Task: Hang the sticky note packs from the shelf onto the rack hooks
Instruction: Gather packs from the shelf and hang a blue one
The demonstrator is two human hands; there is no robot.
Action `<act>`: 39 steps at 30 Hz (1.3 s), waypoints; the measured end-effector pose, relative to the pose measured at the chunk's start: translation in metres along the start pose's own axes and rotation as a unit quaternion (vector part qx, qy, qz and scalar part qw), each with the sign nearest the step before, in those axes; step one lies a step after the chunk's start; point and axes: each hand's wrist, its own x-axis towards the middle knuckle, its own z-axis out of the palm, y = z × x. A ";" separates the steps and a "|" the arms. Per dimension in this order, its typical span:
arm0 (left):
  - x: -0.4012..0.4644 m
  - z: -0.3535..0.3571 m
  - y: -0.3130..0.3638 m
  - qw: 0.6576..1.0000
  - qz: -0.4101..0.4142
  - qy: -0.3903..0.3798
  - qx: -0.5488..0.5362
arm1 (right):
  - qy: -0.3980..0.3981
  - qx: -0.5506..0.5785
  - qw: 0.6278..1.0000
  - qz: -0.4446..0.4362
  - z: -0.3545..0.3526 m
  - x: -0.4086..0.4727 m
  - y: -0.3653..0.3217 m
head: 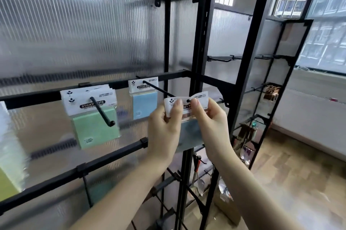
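Two hands hold one sticky note pack (187, 106) by its white header card. The left hand (164, 126) pinches the card's left side, thumb on the front; the right hand (209, 117) pinches the right side the same way, so both sets of fingers are clenched on the pack. Between the two thumbs, the card's hole sits right at the tip of a long black hook (159, 89). Behind the fingers, at the far end of that hook, a blue pack (145, 98) hangs against the rail (37, 97). Left of the fingers, several green packs (93, 123) hang on a second hook (103, 113). Right of the fingers stands another black rack (271, 98).
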 end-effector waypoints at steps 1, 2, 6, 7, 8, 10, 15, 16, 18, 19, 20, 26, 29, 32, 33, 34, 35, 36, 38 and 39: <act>0.000 0.001 0.001 1.000 0.001 0.006 0.007 | -0.009 0.006 1.000 0.001 -0.001 0.002 0.001; 0.000 0.001 0.001 1.000 0.004 0.011 0.016 | -0.020 0.009 1.000 0.001 -0.002 0.004 0.001; -0.001 0.004 0.003 0.998 0.021 0.039 0.038 | -0.062 0.038 0.997 0.014 -0.004 0.010 0.001; -0.002 0.005 0.003 0.998 0.019 0.042 0.040 | -0.075 0.047 0.996 0.019 -0.005 0.011 0.001; -0.002 0.006 0.005 0.998 0.011 0.043 0.041 | -0.090 0.055 0.994 0.024 -0.006 0.013 0.003; -0.003 0.006 0.006 0.998 -0.006 0.042 0.041 | -0.120 0.071 0.990 0.037 -0.010 0.015 0.006; 0.001 0.000 0.004 0.995 -0.044 0.055 0.066 | -0.199 0.060 0.976 0.069 -0.012 0.026 0.019; 0.002 -0.003 0.002 0.995 -0.045 0.054 0.077 | -0.204 0.055 0.975 0.068 -0.011 0.028 0.022; 0.005 -0.008 -0.003 0.992 -0.040 0.054 0.108 | -0.205 0.046 0.976 0.054 -0.007 0.033 0.028; 0.006 -0.010 -0.007 0.990 -0.033 0.058 0.126 | -0.200 0.039 0.978 0.044 -0.005 0.036 0.033; 0.008 -0.013 -0.011 0.987 -0.026 0.066 0.143 | -0.194 0.031 0.980 0.039 -0.003 0.039 0.038; 0.016 -0.037 -0.057 0.960 -0.070 0.151 0.225 | -0.164 0.000 0.984 0.076 0.019 0.056 0.072; 0.024 -0.042 -0.073 0.948 -0.100 0.174 0.248 | -0.154 -0.002 0.983 0.096 0.032 0.063 0.083; 0.032 -0.043 -0.083 0.935 -0.111 0.202 0.271 | -0.150 -0.012 0.983 0.107 0.044 0.071 0.089; 0.035 -0.043 -0.085 0.929 -0.113 0.213 0.282 | -0.154 -0.016 0.982 0.109 0.048 0.074 0.092; 0.037 -0.043 -0.086 0.922 -0.116 0.220 0.296 | -0.158 -0.022 0.981 0.112 0.051 0.077 0.094; 0.040 -0.043 -0.087 0.917 -0.119 0.224 0.309 | -0.161 -0.026 0.980 0.116 0.054 0.079 0.097; 0.042 -0.044 -0.088 0.913 -0.124 0.226 0.317 | -0.162 -0.030 0.979 0.124 0.057 0.082 0.099; 0.047 -0.046 -0.089 0.910 -0.141 0.228 0.317 | -0.162 -0.033 0.975 0.151 0.062 0.085 0.104; 0.050 -0.046 -0.089 0.909 -0.152 0.229 0.315 | -0.163 -0.033 0.972 0.168 0.065 0.086 0.106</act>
